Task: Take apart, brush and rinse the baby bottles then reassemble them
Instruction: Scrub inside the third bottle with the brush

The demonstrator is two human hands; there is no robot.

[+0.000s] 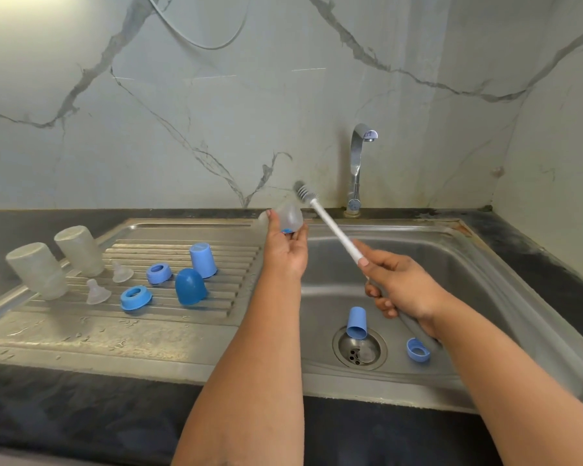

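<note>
My left hand point(285, 253) grips a clear bottle point(289, 218) over the sink's left rim, tipped away from me. My right hand point(401, 287) holds the white handle of a bottle brush point(330, 225); its grey bristle head point(304, 192) is out of the bottle, just above it. Two clear bottles point(39, 270) point(80, 250) stand upside down on the drainboard point(182, 327). Beside them lie two clear teats point(97, 292) point(121, 272), two blue collar rings point(136, 297) point(159, 273), a dark blue dome cap point(190, 285) and a light blue cap point(203, 260).
In the steel sink basin point(468, 297) a light blue cap point(356, 322) lies by the drain point(359, 351), and a blue collar ring point(417, 349) lies to its right. The tap point(359, 163) stands behind the basin with no water running. A dark counter edge runs along the front.
</note>
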